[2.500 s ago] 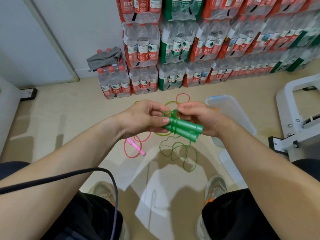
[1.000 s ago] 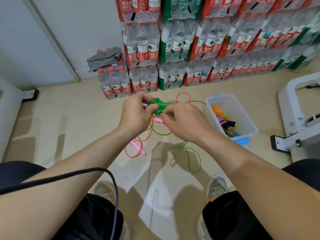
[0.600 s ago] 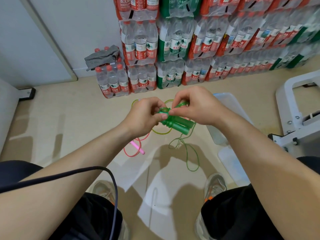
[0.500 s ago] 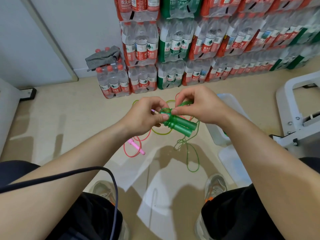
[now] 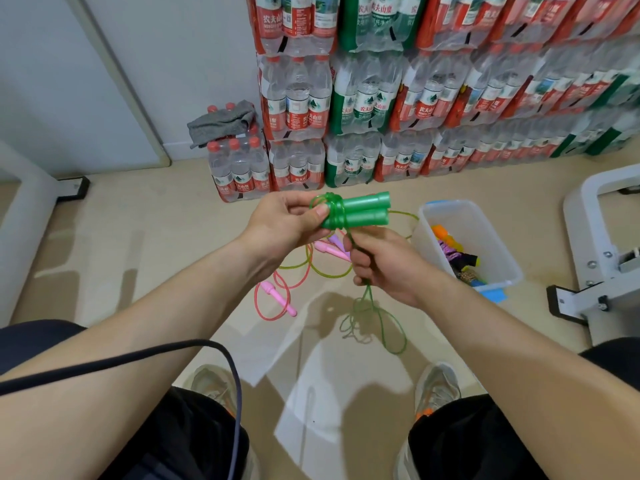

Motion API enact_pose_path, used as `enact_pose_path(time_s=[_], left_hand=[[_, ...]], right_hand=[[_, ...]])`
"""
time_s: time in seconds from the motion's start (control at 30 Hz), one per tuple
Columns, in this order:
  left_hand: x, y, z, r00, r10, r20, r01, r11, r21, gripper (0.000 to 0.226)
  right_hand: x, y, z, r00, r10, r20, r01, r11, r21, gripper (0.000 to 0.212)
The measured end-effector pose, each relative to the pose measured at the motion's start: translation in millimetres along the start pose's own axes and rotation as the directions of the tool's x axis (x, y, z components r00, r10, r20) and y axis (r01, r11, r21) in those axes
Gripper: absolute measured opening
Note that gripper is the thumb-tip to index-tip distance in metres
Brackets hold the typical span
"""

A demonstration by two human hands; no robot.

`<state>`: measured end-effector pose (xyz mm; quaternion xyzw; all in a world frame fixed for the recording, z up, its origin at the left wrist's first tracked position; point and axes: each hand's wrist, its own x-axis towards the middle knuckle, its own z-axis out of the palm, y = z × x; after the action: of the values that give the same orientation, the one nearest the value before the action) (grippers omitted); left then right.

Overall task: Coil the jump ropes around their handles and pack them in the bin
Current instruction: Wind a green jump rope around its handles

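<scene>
The left hand (image 5: 287, 223) holds the two green handles (image 5: 363, 211) side by side and roughly level above the floor. Its thumb and fingers are clamped on the narrow ends, where a few turns of green cord (image 5: 334, 206) sit, so the pair serves as a fixed spool. The right hand (image 5: 384, 265), just below, has its fingers curled round the cord, apparently to draw it taut so that turns lie tight. The slack hangs from that fist to the floor, so coiling appears far from finished. The clear bin (image 5: 502, 261) stands open near the right hand, bundled ropes inside, convenient for packing. A pink jump rope (image 5: 280, 301) and a yellow-green rope (image 5: 325, 271) lie loose on the floor beneath, uncoiled.
</scene>
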<state>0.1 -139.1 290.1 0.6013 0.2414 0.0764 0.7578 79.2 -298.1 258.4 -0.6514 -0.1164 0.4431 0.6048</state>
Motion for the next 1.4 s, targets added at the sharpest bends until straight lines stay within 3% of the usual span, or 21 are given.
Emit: enact_pose_path(time_s=[0.1,0.17,0.23,0.3,0.4,0.5,0.6,0.67,0.77,0.87,1.03,1.17,1.27,1.4], left_hand=[[6,-6,-3,0.984,0.051,-0.171,-0.026,0.989,0.145,0.016],[11,-10,-5,0.958,0.167,-0.232,-0.076,0.931,0.356,0.011],[14,-11,-6,0.924,0.303,-0.233,-0.121,0.811,0.572,0.008],[14,-12,-4,0.901,0.383,-0.205,-0.146,0.711,0.688,0.01],[11,-13,0,0.889,0.428,-0.16,-0.175,0.642,0.747,0.009],[9,-15,2,0.893,0.439,-0.097,-0.196,0.573,0.796,0.01],[9,-15,4,0.908,0.415,-0.062,-0.186,0.531,0.827,0.009],[8,-16,5,0.929,0.37,-0.017,-0.192,0.52,0.832,0.011],[6,-14,5,0.949,0.301,0.099,-0.254,0.533,0.807,0.013],[6,0,1,0.939,0.268,0.218,-0.333,0.536,0.776,0.013],[3,14,-7,0.947,0.122,0.296,-0.288,0.727,0.623,0.017],[-3,18,-6,0.953,0.052,0.298,-0.169,0.908,0.383,0.015],[-6,16,-5,0.964,0.025,0.264,-0.084,0.973,0.215,0.014],[-3,12,-6,0.995,0.009,0.101,-0.006,0.999,-0.036,0.013]], right_hand=[[1,1,10,0.984,-0.16,-0.083,0.125,0.937,-0.325,0.036],[-3,-4,13,0.967,-0.25,-0.055,0.165,0.773,-0.613,0.032],[-6,-9,14,0.958,-0.285,-0.021,0.163,0.605,-0.779,0.032],[-9,-16,16,0.947,-0.322,-0.002,0.152,0.451,-0.88,0.039],[-12,-24,15,0.95,-0.309,0.051,0.131,0.244,-0.961,0.04],[-16,-34,10,0.965,-0.245,0.091,0.135,0.167,-0.977,0.036],[-17,-43,6,0.953,-0.27,0.14,0.201,0.212,-0.956,0.039],[-16,-48,5,0.937,-0.323,0.131,0.222,0.264,-0.938,0.025],[-13,-53,-5,0.914,-0.401,0.069,0.246,0.41,-0.878,0.011],[-10,-52,-17,0.91,-0.414,0.027,0.283,0.573,-0.769,0.013],[-6,-45,-27,0.939,-0.339,0.06,0.322,0.8,-0.506,0.019],[-5,-39,-33,0.978,-0.201,0.063,0.21,0.927,-0.309,0.032],[-4,-33,-24,0.991,-0.101,0.087,0.111,0.986,-0.123,0.022],[1,-13,-1,1.0,-0.023,0.019,0.024,1.0,-0.015,0.036]])
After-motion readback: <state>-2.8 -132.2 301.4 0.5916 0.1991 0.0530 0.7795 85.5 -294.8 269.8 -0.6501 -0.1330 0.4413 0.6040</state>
